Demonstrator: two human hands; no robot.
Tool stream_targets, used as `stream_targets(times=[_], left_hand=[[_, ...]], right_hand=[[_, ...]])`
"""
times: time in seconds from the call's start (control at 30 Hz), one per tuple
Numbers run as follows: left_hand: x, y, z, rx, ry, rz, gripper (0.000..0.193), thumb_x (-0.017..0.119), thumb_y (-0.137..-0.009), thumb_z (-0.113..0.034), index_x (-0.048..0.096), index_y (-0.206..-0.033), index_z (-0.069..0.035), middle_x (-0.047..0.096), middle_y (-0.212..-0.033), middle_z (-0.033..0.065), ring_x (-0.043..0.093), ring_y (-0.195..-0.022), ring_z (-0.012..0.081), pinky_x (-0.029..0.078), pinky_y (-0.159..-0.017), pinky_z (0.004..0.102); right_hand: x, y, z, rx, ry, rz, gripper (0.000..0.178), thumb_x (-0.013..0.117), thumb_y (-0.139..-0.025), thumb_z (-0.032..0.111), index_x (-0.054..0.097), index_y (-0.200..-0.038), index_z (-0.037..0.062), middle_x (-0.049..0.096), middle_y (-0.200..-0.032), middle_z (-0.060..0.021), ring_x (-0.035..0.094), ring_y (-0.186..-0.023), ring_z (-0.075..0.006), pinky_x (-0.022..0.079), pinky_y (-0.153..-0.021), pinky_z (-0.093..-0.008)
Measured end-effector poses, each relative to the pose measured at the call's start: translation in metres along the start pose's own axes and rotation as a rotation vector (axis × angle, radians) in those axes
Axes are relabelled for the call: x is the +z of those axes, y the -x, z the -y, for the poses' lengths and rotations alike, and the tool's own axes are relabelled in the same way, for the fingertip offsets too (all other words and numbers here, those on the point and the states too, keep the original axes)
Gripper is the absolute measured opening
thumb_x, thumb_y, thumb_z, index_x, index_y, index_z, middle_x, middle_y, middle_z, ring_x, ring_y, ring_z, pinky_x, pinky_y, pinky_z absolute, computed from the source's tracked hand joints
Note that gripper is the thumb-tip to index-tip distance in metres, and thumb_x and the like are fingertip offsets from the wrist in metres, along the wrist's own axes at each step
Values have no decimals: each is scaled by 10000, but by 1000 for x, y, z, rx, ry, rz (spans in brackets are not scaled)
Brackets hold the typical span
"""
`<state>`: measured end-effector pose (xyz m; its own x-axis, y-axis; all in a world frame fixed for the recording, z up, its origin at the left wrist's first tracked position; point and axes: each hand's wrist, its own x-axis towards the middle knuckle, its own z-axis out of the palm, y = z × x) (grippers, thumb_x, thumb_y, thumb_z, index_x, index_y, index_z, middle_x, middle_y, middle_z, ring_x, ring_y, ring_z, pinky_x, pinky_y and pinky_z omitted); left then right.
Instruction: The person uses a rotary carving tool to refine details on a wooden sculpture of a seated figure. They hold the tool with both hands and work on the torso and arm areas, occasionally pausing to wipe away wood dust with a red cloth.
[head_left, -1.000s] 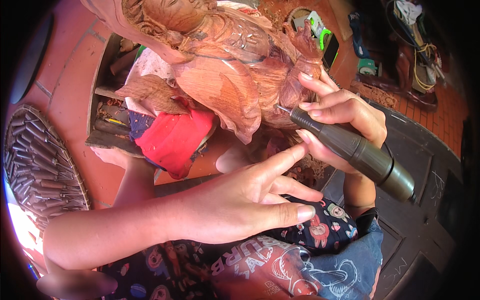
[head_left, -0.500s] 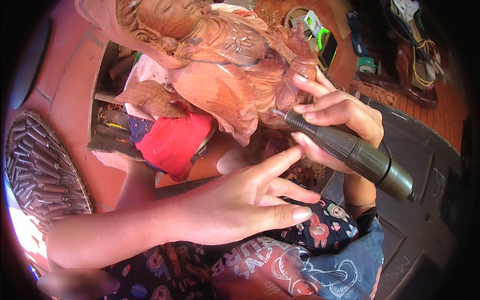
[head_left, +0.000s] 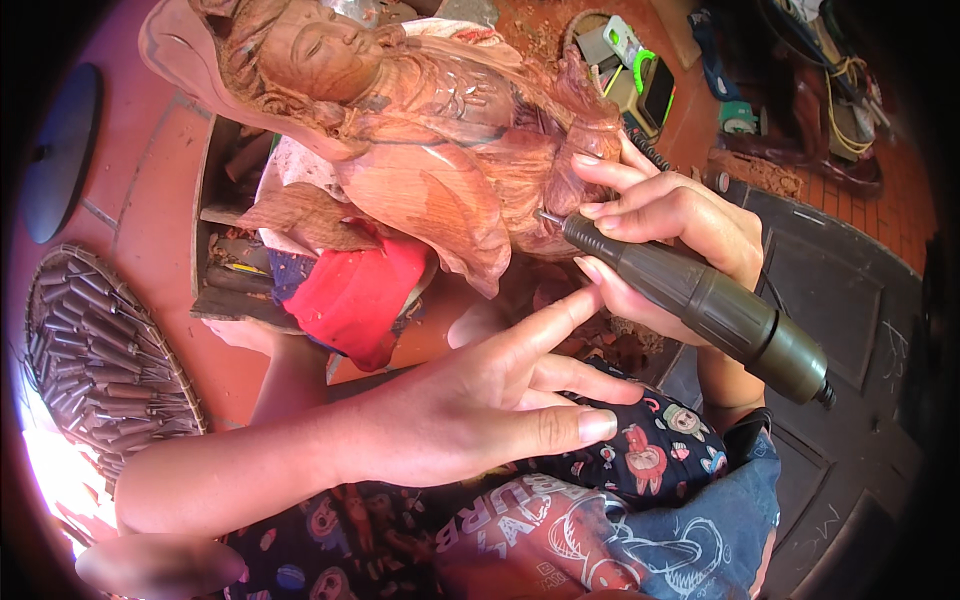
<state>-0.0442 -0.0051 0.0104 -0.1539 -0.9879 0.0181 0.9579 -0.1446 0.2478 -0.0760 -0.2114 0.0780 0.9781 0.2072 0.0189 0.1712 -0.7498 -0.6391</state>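
Note:
A carved wooden statue of a robed figure lies tilted across a padded support, its head to the upper left. My right hand grips a dark rotary carving tool, thumb below and fingers over its front end. The thin bit of the tool meets, or nearly meets, the lower folds of the carved robe. Stretched out in front of me, my left hand has its fingers apart and holds nothing. Its index fingertip reaches my right thumb, just under the tool. Red cloth pads the statue from beneath.
At left stands a round basket full of carving chisels. A wooden box sits behind the red cloth. Beyond the statue lie a phone and a bright green item. A dark panel spreads to the right.
The whole view has shifted slightly, so the basket and box show further right. Both hands, the tool and the statue keep nearly the same positions relative to each other.

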Motion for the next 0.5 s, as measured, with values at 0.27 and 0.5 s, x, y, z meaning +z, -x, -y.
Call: stream_targets(times=[0.27,0.5], left_hand=[[2,1,0,16,-26,-13,857,556,-965,-166,-106,-1501,-82,454,-1379,243,524,-1225,274,416,-981,365],[5,1,3,-34,-21,2,863,562,-962,-159,-107,-1503,-92,456,-1378,243,525,-1224,268,422,-972,354]], right_hand=[[0,1,-4,25,-69,-7,204,786,-678,44,642,-822,20,685,-800,-89,672,-1012,-321,411,-1017,-513],[-7,2,0,-36,-16,95,210,780,-664,16,632,-813,10,674,-777,-105,676,-972,-336,407,-1012,-542]])
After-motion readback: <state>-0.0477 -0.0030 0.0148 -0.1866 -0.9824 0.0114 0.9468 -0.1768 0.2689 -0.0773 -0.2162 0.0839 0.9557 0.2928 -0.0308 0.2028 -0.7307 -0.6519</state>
